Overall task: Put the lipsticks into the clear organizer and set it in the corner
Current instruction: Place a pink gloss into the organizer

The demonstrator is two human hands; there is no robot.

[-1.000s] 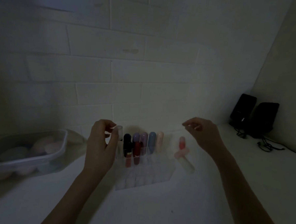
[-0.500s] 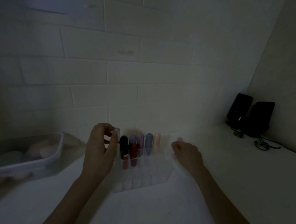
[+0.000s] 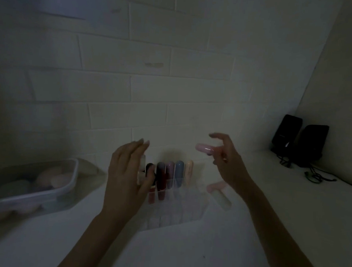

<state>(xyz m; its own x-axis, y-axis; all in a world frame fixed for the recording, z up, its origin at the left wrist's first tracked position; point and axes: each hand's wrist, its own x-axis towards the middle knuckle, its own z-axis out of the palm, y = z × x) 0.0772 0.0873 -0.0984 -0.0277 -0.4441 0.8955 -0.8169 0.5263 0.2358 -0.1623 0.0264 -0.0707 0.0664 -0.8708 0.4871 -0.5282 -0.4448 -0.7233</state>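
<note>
The clear organizer (image 3: 175,213) stands on the white counter against the tiled wall. Several lipsticks stand in its back row: dark red (image 3: 161,179), mauve (image 3: 169,174), blue (image 3: 179,173), peach (image 3: 188,171). My left hand (image 3: 128,177) grips a pale white lipstick (image 3: 141,170) at the organizer's left end, index finger raised. My right hand (image 3: 228,164) hovers above and right of the organizer, holding a pink lipstick (image 3: 205,148) sideways. A pink-and-white lipstick (image 3: 219,193) lies on the counter to the right.
A clear plastic tub (image 3: 51,192) of pastel sponges sits at the left. Two black speakers (image 3: 301,138) with cables (image 3: 317,175) occupy the right corner. The scene is dim.
My right hand dropped to the counter beside the organizer, picked up the pink lipstick and lifted it up and right. My left hand stayed at the organizer's left end.
</note>
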